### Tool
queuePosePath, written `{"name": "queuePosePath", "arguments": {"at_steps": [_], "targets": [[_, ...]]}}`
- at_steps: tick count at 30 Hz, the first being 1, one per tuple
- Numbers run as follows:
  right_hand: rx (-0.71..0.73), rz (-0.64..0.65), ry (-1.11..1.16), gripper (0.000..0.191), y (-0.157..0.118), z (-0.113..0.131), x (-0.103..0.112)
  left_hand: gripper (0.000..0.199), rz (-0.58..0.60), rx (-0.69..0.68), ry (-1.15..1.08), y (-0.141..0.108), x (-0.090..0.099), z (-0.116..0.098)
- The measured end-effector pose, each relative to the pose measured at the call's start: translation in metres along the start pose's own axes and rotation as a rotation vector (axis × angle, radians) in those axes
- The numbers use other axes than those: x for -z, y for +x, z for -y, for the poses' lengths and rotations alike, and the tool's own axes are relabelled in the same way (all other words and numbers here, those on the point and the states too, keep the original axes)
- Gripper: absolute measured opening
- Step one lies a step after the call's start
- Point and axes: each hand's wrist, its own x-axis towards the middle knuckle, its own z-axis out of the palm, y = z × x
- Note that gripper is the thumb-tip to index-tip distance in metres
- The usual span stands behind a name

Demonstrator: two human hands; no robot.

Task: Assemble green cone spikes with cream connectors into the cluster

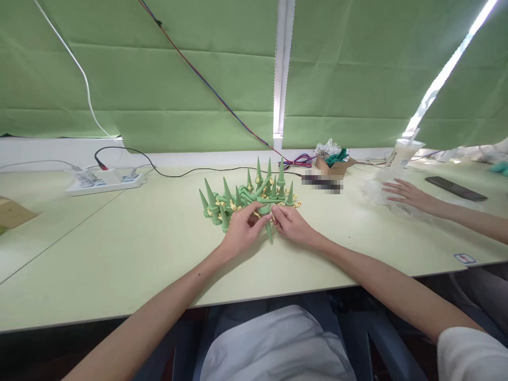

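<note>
Pinching green cone spike (269, 234) with left hand (242, 228) and right hand (294, 224), we risk toppling adjacent upright spikes (210, 194) if our grip drifts.

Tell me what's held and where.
Both hands, left and right, hold one green spiked piece by its thicker end, spike pointing down toward the person; exact fingertip contact is too small to tell.
</note>
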Motion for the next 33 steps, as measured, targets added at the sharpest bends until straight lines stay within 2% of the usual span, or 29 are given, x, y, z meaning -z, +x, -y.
{"name": "queuePosePath", "arguments": {"at_steps": [7, 23, 33], "targets": [[0.025, 0.005, -0.015, 0.056, 0.0, -0.002, 0.0, 0.026, -0.053, -0.08, 0.055, -0.001, -0.001, 0.003], [0.078, 0.007, -0.212, 0.044, 0.0, 0.003, -0.001, 0.028, 0.081, 0.164, -0.276, 0.0, 0.001, -0.008], [0.1, 0.006, -0.243, 0.04, -0.001, 0.0, -0.002, 0.036, 0.156, 0.21, -0.412, 0.002, 0.003, -0.002]]}}
